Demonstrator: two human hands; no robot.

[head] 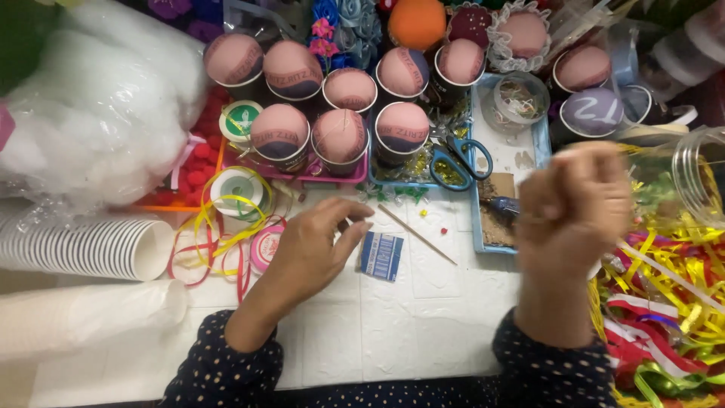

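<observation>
Your left hand [313, 245] rests on the desk [393, 332], fingers pinched as if on thread, too fine to confirm. Your right hand [575, 208], blurred, is fisted, contents unclear. Between them lies a blue packet [381, 256]; beyond, a stick [417, 235], scissors [461, 156], and padded cups [340, 136].

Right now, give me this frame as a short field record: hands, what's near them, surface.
left hand: palm down on the table, fingertips pinched together, apparently on something too thin to make out
right hand: raised in a loose fist, blurred; contents cannot be told
near left hand: small blue packet, thin wooden stick, ribbon spools
near right hand: blue tray, blue-handled scissors, loose ribbons
behind: cups with pink domed tops
left edge: stack of paper cups
surface: white table
</observation>
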